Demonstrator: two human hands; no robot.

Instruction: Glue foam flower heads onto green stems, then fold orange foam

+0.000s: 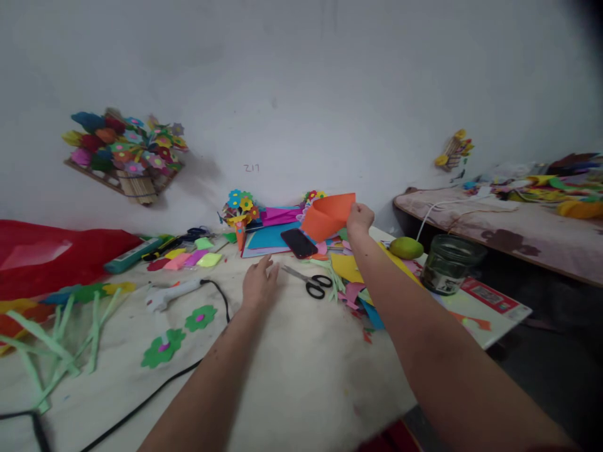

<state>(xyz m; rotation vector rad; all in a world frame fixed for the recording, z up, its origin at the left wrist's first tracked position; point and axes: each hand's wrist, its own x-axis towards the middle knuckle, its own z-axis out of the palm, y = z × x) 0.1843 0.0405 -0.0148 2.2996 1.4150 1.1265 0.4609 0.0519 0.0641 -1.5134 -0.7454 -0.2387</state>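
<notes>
My right hand (360, 220) is closed on the edge of an orange sheet (327, 216), which curls up above the coloured paper pile at the back of the table. My left hand (260, 282) rests over the pale tabletop with its fingers apart and nothing in them. Just right of it lie black-handled scissors (311, 279), blades pointing left. A dark phone (298, 243) sits behind the scissors, below the orange sheet. Blue sheets (273, 237) are stacked behind the phone. Yellow sheet pieces (346, 268) lie under my right forearm.
Left are a white glue gun (172, 295) with a black cord, green flower cut-outs (162, 348) and pale green strips (54, 345). A glass jar (450, 267) and a green fruit (406, 248) stand right. A second table (499, 226) is beyond.
</notes>
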